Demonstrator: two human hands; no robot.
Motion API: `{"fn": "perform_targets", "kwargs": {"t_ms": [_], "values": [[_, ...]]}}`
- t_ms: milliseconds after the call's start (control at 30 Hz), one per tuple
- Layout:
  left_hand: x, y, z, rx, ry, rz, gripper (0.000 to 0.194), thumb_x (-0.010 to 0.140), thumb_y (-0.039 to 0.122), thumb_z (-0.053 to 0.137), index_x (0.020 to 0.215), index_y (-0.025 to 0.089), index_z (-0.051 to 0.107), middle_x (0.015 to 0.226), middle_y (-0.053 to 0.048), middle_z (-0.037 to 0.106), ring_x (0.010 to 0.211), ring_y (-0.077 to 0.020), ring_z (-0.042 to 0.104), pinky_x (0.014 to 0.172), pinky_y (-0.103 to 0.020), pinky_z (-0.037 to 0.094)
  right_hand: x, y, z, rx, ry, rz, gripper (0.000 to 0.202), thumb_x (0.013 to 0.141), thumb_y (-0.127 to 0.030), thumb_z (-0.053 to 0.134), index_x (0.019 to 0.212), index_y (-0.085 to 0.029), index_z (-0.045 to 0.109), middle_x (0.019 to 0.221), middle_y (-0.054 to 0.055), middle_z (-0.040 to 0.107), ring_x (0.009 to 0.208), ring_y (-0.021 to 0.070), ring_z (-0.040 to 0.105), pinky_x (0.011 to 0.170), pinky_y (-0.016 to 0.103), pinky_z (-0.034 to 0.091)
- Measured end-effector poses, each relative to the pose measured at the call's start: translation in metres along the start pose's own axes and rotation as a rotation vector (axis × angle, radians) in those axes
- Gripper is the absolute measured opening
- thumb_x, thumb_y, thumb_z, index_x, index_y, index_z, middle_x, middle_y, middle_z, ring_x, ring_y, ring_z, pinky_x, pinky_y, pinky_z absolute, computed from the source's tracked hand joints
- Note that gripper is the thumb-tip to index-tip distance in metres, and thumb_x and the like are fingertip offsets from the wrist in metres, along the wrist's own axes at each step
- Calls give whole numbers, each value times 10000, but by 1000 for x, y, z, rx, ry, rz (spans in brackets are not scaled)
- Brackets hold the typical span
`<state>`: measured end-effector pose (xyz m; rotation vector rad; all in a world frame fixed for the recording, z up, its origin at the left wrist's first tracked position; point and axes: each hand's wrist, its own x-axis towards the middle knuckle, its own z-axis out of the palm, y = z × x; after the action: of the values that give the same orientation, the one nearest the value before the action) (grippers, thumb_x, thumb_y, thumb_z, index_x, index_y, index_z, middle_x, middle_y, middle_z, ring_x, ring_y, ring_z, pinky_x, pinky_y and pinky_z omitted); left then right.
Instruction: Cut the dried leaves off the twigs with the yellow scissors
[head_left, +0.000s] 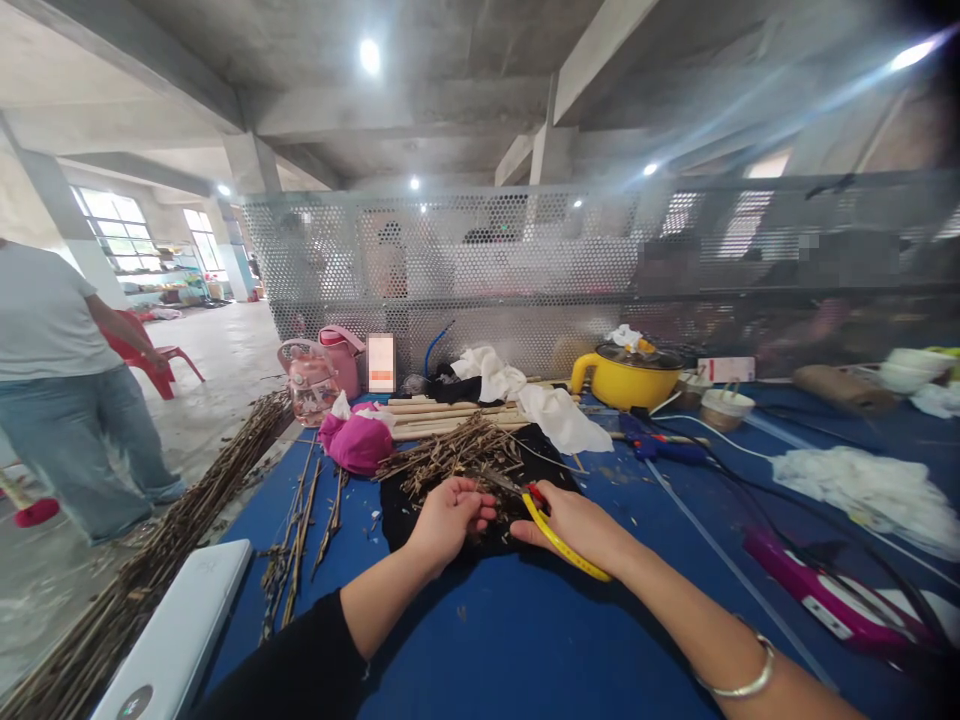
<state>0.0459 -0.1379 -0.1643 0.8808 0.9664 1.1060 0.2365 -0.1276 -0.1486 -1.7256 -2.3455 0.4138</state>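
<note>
My left hand (448, 522) is at the front of a heap of dry brown twigs (457, 455), its fingers curled together over the black cloth (397, 515); what they hold is too small to name. My right hand (574, 525) grips a cutting tool with yellow and red handles (562, 545). The tool's metal blades point left toward the heap, just beyond my left fingertips. Loose twigs lie on the cloth beneath both hands.
Pale sticks (427, 420) and white cloth (562, 418) lie behind the heap on the blue table (510, 650). A yellow pot (634, 380) and blue glue gun (667, 447) stand right; a magenta bundle (356, 443) and white box (184, 630) left. A person (67, 390) stands far left.
</note>
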Motion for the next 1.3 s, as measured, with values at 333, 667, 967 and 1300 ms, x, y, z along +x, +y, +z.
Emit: {"fn": "perform_targets", "kwargs": {"t_ms": [333, 667, 967, 1300], "values": [[-3, -1, -2, 253, -24, -12, 282, 697, 306, 651, 896, 111, 608, 694, -25, 627, 487, -51, 539, 417, -143, 363, -1, -3, 4, -4, 47, -56, 495, 709, -668, 468, 848, -193, 488, 789, 71, 626, 687, 203, 596, 542, 242, 325], [-1, -4, -3, 424, -5, 7, 206, 734, 265, 571, 858, 110, 626, 636, -4, 601, 423, -43, 480, 355, -142, 325, 1, 1, 8, -90, -29, 61, 595, 655, -754, 436, 824, -196, 557, 821, 101, 653, 735, 260, 627, 521, 257, 341], [3, -8, -8, 450, -9, 8, 182, 727, 262, 567, 836, 132, 630, 642, 3, 604, 438, -54, 490, 358, -152, 313, 2, -1, 4, -100, -53, 101, 605, 626, -783, 427, 759, -215, 591, 786, 87, 663, 730, 265, 632, 522, 268, 350], [3, -9, -7, 377, -12, -27, 180, 733, 243, 582, 870, 127, 602, 631, 10, 595, 447, -54, 501, 382, -159, 341, 4, 0, 3, -96, -59, 125, 593, 634, -772, 430, 715, -205, 585, 752, 88, 659, 703, 250, 629, 491, 255, 304]]}}
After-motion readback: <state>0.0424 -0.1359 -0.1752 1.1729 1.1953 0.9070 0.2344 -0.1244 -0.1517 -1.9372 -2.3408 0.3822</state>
